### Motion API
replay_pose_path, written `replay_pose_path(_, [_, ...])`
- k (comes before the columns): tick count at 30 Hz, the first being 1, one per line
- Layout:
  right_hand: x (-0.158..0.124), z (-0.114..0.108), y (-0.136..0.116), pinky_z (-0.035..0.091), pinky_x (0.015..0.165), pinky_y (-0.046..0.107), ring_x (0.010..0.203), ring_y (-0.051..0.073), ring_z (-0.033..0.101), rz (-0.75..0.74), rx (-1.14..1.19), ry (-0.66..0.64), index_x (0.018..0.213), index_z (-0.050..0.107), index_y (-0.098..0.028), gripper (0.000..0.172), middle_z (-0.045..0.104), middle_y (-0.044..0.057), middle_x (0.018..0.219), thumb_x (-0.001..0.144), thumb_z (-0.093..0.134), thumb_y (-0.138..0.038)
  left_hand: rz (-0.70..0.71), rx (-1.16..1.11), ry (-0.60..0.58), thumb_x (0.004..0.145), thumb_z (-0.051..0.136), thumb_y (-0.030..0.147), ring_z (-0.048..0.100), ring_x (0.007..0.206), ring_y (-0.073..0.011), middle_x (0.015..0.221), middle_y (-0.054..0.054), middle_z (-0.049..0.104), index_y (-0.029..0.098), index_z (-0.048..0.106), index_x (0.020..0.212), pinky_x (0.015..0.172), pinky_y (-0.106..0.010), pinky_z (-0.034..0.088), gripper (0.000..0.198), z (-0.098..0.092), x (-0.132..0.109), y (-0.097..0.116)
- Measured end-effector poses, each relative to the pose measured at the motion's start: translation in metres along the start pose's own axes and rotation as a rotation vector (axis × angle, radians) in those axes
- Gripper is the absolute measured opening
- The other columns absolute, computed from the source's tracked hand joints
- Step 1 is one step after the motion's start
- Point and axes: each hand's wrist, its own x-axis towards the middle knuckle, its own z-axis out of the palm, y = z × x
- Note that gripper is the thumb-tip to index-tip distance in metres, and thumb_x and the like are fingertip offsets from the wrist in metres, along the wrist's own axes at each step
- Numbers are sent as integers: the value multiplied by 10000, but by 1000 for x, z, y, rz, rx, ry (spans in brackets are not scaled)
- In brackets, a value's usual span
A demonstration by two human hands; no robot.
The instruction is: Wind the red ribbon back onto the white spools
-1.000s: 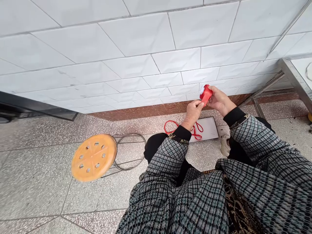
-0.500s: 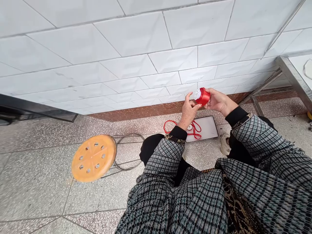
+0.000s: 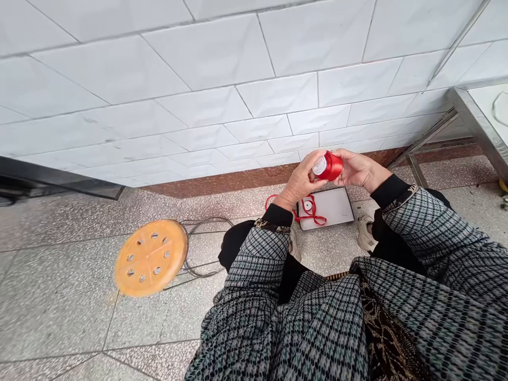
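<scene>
Red cord spool (image 3: 329,166) held above white board (image 3: 337,206), grip closed from both sides: left hand (image 3: 297,181) at labelled end, right hand (image 3: 359,170) cupping far end. Risk: slipping fingers drop spool; loose red cord (image 3: 311,210) could snag, tangle.

The left hand (image 3: 298,181) partly hid the red cord spool (image 3: 332,166), whose white label (image 3: 319,165) carried print too small to read.

Two hands (image 3: 299,182), one red spool (image 3: 330,166), one orange stool (image 3: 150,257), one white board (image 3: 333,208)
</scene>
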Motion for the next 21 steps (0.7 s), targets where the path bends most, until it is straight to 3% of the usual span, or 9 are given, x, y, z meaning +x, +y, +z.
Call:
replay_pose_path(6, [-4, 4, 6, 479, 524, 283, 579, 159, 575, 18, 66, -13, 853, 702, -216, 267, 714, 33, 704, 848, 860, -431, -149, -247, 144, 577, 926, 177, 634, 1311, -333, 1391, -141, 653, 233, 654, 1298, 1142, -476, 526, 772, 9, -2, 3])
replay_pose_path(11, [-1, 16, 19, 435, 533, 244, 583, 122, 555, -182, 16, 31, 837, 735, -203, 302, 721, 30, 725, 803, 908, -447, -250, -394, 251, 627, 932, 213, 684, 1156, -269, 1359, -121, 669, 255, 623, 1320, 966, -382, 602, 761, 13, 1, 2])
replay_pose_path(16, [2, 28, 27, 467, 602, 249, 617, 120, 577, -403, -14, 146, 751, 740, -191, 199, 715, 13, 715, 789, 856, -348, -333, -548, 289, 696, 950, 286, 716, 976, -207, 1288, -98, 691, 290, 593, 1364, 845, -356, 617, 757, 29, 4, 0])
replay_pose_path(18, [4, 28, 25, 439, 577, 252, 580, 115, 532, -451, -20, 224, 704, 709, -198, 204, 671, -5, 662, 815, 809, -336, -352, -622, 329, 754, 921, 307, 712, 899, -172, 1259, -83, 696, 291, 597, 1327, 829, -358, 615, 658, 41, 3, -2])
replay_pose_path(21, [9, 23, 20, 415, 572, 247, 580, 109, 500, -508, -48, 337, 657, 665, -206, 252, 635, -14, 638, 846, 770, -335, -417, -668, 388, 830, 852, 354, 651, 731, -110, 1053, -34, 704, 236, 638, 1109, 778, -325, 591, 371, 57, -1, -3])
